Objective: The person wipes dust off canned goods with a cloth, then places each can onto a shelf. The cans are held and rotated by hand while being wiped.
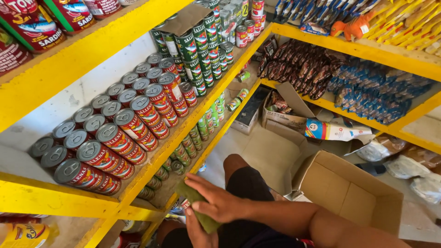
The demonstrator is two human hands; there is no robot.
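Note:
My right hand presses a green cloth over a small can, of which only a red-and-white end shows. My left hand is underneath, its fingers wrapped around the can and the cloth's lower end. Both hands are low in the frame, over my knee in dark shorts, just in front of the yellow shelf edge. Rows of red-labelled cans stand stacked on the shelf to the upper left of my hands.
Green-labelled cans fill the far end of that shelf, with more green cans on the shelf below. An open cardboard box stands on the floor to the right. Dark and blue packets lie on the right-hand yellow shelves.

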